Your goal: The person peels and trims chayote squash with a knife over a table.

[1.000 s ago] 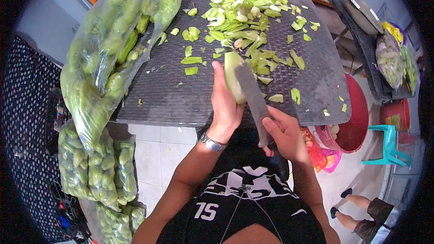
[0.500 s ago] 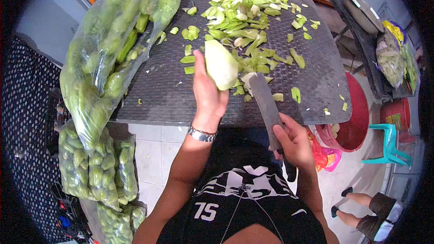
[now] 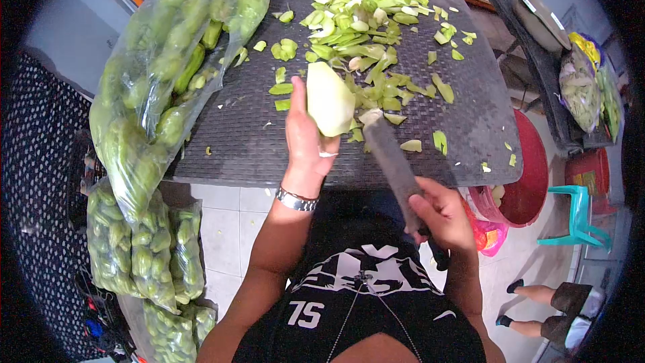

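Observation:
My left hand [image 3: 310,138] is wrapped around a peeled pale-green chayote [image 3: 329,99], held up over the near part of the table. A silver watch [image 3: 296,201] circles that wrist. In my right hand [image 3: 440,212] is a knife [image 3: 391,165] with a long, broad, dark blade and a black handle. The blade points up and left, its tip just below the chayote and apart from it. Green peel strips [image 3: 366,17] lie heaped on the woven dark table [image 3: 248,151], with loose pieces scattered around the pile.
A large clear bag of unpeeled chayotes [image 3: 158,87] leans over the table's left side. More filled bags [image 3: 134,242] stand below it. On the right are a red tub [image 3: 527,181], a teal stool [image 3: 576,218] and a side table with bagged vegetables [image 3: 579,87]. Another person's legs [image 3: 537,306] show lower right.
The knife has tilted and dropped slightly, its blade a little farther from the chayote. My left hand stays nearly in place. The person at lower right has shifted slightly.

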The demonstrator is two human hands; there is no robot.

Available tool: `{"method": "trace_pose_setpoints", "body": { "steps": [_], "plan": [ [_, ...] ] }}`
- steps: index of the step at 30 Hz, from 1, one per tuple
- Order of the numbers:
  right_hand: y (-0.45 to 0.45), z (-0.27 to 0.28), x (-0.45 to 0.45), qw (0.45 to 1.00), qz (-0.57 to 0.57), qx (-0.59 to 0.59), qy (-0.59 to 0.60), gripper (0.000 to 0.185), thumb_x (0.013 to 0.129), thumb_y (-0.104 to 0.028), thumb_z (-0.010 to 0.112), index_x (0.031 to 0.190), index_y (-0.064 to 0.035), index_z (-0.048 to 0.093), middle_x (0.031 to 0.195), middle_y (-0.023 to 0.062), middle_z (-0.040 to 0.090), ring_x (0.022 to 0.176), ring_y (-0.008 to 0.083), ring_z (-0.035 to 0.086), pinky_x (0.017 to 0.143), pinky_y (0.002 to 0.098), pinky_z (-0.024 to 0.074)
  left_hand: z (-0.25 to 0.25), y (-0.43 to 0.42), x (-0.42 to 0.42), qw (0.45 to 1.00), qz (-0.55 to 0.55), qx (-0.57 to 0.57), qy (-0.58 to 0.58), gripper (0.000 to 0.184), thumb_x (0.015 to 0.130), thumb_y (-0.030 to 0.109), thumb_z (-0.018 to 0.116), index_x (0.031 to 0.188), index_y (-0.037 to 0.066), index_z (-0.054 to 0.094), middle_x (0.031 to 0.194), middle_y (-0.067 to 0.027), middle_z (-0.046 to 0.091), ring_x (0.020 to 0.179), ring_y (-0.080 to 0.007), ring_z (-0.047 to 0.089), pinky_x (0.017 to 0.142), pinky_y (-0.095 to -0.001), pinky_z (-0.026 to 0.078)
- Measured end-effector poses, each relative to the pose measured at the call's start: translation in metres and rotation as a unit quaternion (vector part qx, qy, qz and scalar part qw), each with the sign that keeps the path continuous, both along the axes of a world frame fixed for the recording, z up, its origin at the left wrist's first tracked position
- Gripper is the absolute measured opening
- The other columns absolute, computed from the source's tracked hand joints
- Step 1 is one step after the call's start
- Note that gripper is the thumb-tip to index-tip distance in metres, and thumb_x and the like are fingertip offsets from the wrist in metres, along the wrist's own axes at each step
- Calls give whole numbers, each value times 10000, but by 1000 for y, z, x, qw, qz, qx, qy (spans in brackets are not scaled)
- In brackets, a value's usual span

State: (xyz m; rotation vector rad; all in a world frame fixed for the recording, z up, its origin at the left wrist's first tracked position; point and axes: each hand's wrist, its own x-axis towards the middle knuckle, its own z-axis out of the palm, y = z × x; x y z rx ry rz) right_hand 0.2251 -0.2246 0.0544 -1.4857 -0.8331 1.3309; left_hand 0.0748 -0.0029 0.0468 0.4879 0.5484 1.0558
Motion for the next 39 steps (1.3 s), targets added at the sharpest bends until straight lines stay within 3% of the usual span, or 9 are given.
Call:
{"method": "trace_pose_setpoints", "body": {
  "steps": [10, 18, 21, 26, 29, 33, 36, 38, 39],
  "plan": [
    [-4, -33, 23, 994, -103, -14, 23, 258, 1087, -200, 530, 1290, -48, 577, 700, 73, 649, 475, 134, 589, 423, 277, 446, -16, 33, 12, 984, 161, -73, -31, 265, 1053, 232, 501, 1197, 14, 545, 1098, -158, 675, 1026, -331, 675, 989, -557, 532],
    [0, -52, 18, 989, -128, 35, 66, 238, 1090, -223, 532, 1249, -46, 540, 699, 89, 652, 472, 156, 589, 414, 290, 443, 40, -29, 145, 877, -433, -48, -205, 311, 1054, 241, 568, 1202, -33, 586, 1125, -162, 708, 1098, -337, 700, 1066, -491, 533],
    [-3, -49, 19, 990, -128, 23, 55, 230, 1089, -221, 531, 1242, -49, 546, 699, 91, 651, 470, 156, 587, 410, 291, 440, 82, -45, 145, 877, -459, -5, -140, 379, 1082, 375, 520, 1087, 12, 628, 827, -93, 701, 752, -234, 731, 750, -365, 632],
    [-4, -46, 16, 988, -132, 21, 72, 229, 1086, -205, 528, 1257, -55, 554, 701, 86, 648, 469, 157, 584, 407, 293, 438, 51, 5, 100, 942, -324, 83, -21, 559, 1073, 551, 459, 860, 62, 625, 466, 41, 408, 337, -72, 315, 335, -227, 231],
    [2, -39, 13, 988, -136, 23, 64, 238, 1084, -195, 530, 1271, -50, 553, 700, 84, 646, 475, 158, 587, 412, 292, 441, 39, 43, 58, 962, -172, 159, 142, 595, 1053, 609, 426, 831, 98, 634, 502, 54, 427, 389, -43, 380, 390, -192, 320],
    [14, -31, 6, 989, -129, 39, 54, 258, 1078, -175, 538, 1298, -41, 536, 713, 91, 659, 487, 154, 592, 430, 286, 452, 45, 63, 6, 663, -57, 538, 518, 324, 964, 285, 709, 1166, 33, 719, 1122, -158, 734, 1062, -272, 700, 938, -359, 518],
    [25, -23, 3, 992, -114, 52, 18, 272, 1073, -186, 552, 1302, -41, 526, 726, 95, 676, 492, 144, 594, 435, 278, 454, 40, 81, -32, 579, -52, 635, 508, 285, 896, 149, 769, 1156, 44, 716, 1177, -160, 711, 1038, -230, 712, 890, -339, 541],
    [29, -20, 0, 992, -106, 64, 2, 273, 1072, -190, 557, 1298, -41, 526, 725, 95, 678, 493, 141, 597, 432, 275, 453, 37, 88, -51, 776, -53, 479, 406, 274, 862, 87, 782, 1121, 32, 717, 1095, -123, 737, 972, -180, 723, 807, -327, 559],
    [31, -19, -1, 993, -106, 60, 0, 275, 1071, -192, 560, 1297, -41, 526, 727, 96, 679, 492, 141, 597, 429, 275, 451, 57, 83, -65, 656, 20, 489, 574, 259, 851, 31, 768, 1106, 33, 719, 988, -81, 752, 913, -141, 725, 755, -310, 564]
  ]
}}
